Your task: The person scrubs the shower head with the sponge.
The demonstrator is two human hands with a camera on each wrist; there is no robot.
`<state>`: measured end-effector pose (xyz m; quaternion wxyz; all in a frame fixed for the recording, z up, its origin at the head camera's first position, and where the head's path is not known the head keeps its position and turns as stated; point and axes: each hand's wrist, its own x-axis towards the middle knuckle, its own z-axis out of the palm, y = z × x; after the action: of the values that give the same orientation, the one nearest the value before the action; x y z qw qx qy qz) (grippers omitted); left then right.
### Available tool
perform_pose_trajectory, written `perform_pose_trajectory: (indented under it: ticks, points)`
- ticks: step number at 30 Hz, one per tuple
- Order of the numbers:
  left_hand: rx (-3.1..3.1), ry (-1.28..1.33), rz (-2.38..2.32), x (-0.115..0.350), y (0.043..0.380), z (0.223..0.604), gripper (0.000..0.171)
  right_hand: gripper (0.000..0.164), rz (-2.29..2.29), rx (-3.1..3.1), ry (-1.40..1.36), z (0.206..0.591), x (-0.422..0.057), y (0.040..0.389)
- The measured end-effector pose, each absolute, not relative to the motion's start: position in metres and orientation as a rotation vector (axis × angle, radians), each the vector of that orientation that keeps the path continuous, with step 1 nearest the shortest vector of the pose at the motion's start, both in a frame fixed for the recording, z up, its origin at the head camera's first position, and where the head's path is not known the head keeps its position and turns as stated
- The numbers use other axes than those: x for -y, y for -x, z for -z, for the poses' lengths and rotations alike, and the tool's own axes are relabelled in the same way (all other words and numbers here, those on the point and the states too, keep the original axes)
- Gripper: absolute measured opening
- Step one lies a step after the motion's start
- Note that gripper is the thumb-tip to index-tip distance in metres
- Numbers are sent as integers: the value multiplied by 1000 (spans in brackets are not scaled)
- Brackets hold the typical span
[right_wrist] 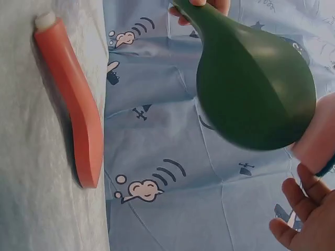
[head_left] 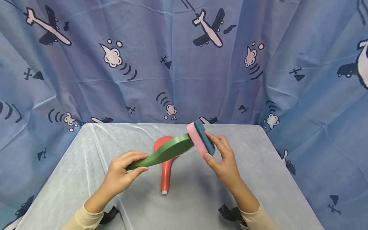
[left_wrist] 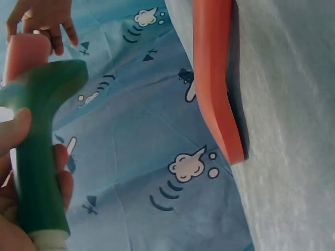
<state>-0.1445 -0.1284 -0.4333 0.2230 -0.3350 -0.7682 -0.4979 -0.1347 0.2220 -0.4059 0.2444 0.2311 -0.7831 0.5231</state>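
Cream sleeves [head_left: 86, 219] nearest, 7 and 5 o'clock. Left hand [head_left: 119, 174] grips glossy green round-headed paddle [head_left: 172, 149] by its handle, head toward 2 o'clock; right hand [head_left: 225, 163] pinches pink-and-blue block sponge [head_left: 201, 138] against paddle's head. Red round-headed paddle [head_left: 165, 174] lies on grey tabletop [head_left: 276, 188], handle toward 6 o'clock.

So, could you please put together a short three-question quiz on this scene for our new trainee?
1. Which coloured side of the sponge faces the green paddle-shaped item?
2. True or false: the red paddle-shaped item lies on the table.
3. What does the right hand hold?
A. The red item
B. The sponge
C. The green item

Key: 1. The pink side. 2. True. 3. B.
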Motion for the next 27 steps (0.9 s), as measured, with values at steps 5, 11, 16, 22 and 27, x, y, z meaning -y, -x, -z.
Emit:
perform_pose_trajectory:
  ticks: [5,11,16,22,27]
  points:
    - [2123,835,1619,134,146,430,42,61,-1608,2046,-707,405,-221,137]
    - [2030,818,2017,136,145,429,39,67,-1686,2017,-774,411,-216,135]
    - [2024,892,2148,134,145,429,33,68,-1651,1992,-789,412,-213,134]
    - [2028,967,2295,129,143,432,31,69,-1579,2009,-748,413,-213,138]
    - [2083,953,2344,124,141,434,41,69,-1499,1973,-674,415,-208,137]
